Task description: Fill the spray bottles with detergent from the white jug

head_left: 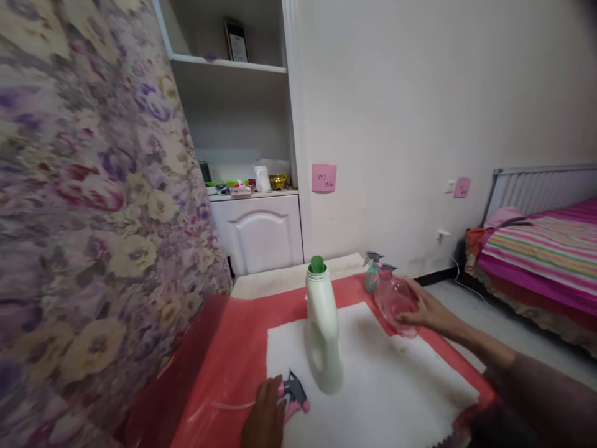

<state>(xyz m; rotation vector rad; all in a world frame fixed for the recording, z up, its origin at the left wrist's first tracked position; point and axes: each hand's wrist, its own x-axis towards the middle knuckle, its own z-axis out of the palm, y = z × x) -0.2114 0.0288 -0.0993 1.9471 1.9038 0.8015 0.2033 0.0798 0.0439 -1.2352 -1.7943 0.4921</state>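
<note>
My left hand is closed around the pink and grey trigger spray head, low over the front of the white cloth. The sprayer's thin pale tube points left across the red cover. In my right hand is a see-through pink spray bottle, tilted at the right side of the table, with no spray head on its neck. Between my hands a pale green detergent jug stands upright. Its neck is uncapped and shows a green spout.
Behind the pink bottle stands a green spray bottle with a grey head. A red cover and a white cloth lie on the table. A floral curtain hangs at left; a bed stands at right.
</note>
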